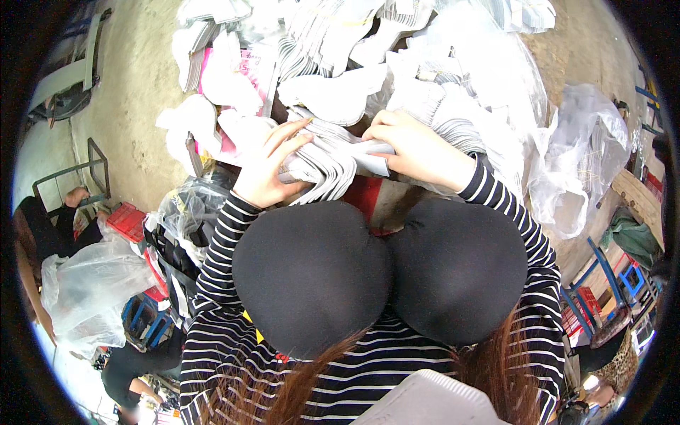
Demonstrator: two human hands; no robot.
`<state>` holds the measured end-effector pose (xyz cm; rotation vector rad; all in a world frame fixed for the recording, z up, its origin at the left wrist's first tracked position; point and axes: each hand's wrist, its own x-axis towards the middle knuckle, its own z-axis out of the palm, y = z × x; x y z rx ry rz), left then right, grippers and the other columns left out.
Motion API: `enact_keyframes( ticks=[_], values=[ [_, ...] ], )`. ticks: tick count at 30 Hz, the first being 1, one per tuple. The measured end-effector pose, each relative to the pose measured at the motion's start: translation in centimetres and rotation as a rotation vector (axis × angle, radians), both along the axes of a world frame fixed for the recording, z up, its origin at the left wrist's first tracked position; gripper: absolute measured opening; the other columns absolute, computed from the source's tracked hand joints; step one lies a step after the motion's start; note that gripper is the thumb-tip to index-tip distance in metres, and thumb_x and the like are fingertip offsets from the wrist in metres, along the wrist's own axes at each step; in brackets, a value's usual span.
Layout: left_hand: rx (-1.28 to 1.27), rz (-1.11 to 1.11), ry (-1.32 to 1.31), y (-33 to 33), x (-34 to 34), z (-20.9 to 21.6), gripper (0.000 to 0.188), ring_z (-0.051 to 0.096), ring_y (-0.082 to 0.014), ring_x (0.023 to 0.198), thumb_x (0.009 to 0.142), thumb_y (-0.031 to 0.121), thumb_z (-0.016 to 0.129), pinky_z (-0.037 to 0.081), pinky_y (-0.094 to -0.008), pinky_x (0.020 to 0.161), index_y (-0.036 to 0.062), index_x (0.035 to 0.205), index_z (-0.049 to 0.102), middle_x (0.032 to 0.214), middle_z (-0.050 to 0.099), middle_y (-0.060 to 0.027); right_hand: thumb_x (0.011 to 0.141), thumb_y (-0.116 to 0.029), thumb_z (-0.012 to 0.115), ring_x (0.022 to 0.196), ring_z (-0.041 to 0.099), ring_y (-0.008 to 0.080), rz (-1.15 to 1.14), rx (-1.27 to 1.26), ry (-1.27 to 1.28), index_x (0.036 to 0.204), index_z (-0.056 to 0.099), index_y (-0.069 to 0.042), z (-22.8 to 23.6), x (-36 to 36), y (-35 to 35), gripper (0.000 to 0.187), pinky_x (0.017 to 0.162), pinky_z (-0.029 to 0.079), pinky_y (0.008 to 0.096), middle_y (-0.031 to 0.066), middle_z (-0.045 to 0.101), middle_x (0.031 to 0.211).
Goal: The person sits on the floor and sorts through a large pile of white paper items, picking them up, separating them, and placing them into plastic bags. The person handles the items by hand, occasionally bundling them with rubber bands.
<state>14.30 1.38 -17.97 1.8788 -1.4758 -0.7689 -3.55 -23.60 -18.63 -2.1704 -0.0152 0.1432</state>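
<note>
My left hand (265,166) and my right hand (414,149) both grip a thick stack of flat white-and-grey striped pieces (329,159) just above my black-clad knees (312,273). The left hand's fingers are spread over the stack's left side. The right hand clamps its right end. The stack's lower edge fans out in thin layers between the hands. My sleeves are black with white stripes.
A large heap of similar white pieces (340,57) covers the surface ahead, with pink card (244,71) among them. Clear plastic bags (584,152) lie right and lower left (92,290). Another person (49,227) sits at far left. Red and blue crates (131,219) stand nearby.
</note>
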Motion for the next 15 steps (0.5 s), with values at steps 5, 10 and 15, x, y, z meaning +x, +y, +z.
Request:
enact_keyframes(
  ticks=[5, 10, 15],
  values=[
    [0.019, -0.012, -0.048, -0.23, -0.36, 0.45, 0.085, 0.045, -0.0329, 0.134, 0.059, 0.011, 0.086, 0.039, -0.0447, 0.109, 0.0110, 0.137, 0.052, 0.145, 0.048, -0.0129, 0.082, -0.009, 0.066, 0.100, 0.057, 0.0281, 0.082, -0.086, 0.085, 0.105, 0.064, -0.003, 1.01, 0.45, -0.07, 0.024, 0.092, 0.044, 0.0383, 0.0095, 0.060, 0.100],
    [0.027, -0.004, -0.083, 0.34, -0.44, 0.15, 0.086, 0.045, -0.0328, 0.134, 0.059, 0.012, 0.087, 0.038, -0.0453, 0.109, 0.0119, 0.138, 0.052, 0.146, 0.047, -0.0127, 0.086, -0.011, 0.065, 0.097, 0.059, 0.0286, 0.086, -0.029, 0.073, 0.104, 0.064, -0.003, 0.88, 0.45, 0.09, 0.020, 0.088, 0.046, 0.0388, 0.0105, 0.060, 0.099],
    [0.044, -0.014, -0.091, 0.26, -0.47, 0.13, 0.088, 0.045, -0.0325, 0.134, 0.059, 0.014, 0.087, 0.038, -0.0457, 0.110, 0.0123, 0.139, 0.051, 0.146, 0.047, -0.0126, 0.085, -0.011, 0.066, 0.101, 0.059, 0.0301, -0.113, 0.026, -0.032, 0.119, 0.060, -0.005, 0.21, 0.89, 0.44, 0.035, 0.091, 0.047, 0.0388, 0.0125, 0.059, 0.107]
  ],
)
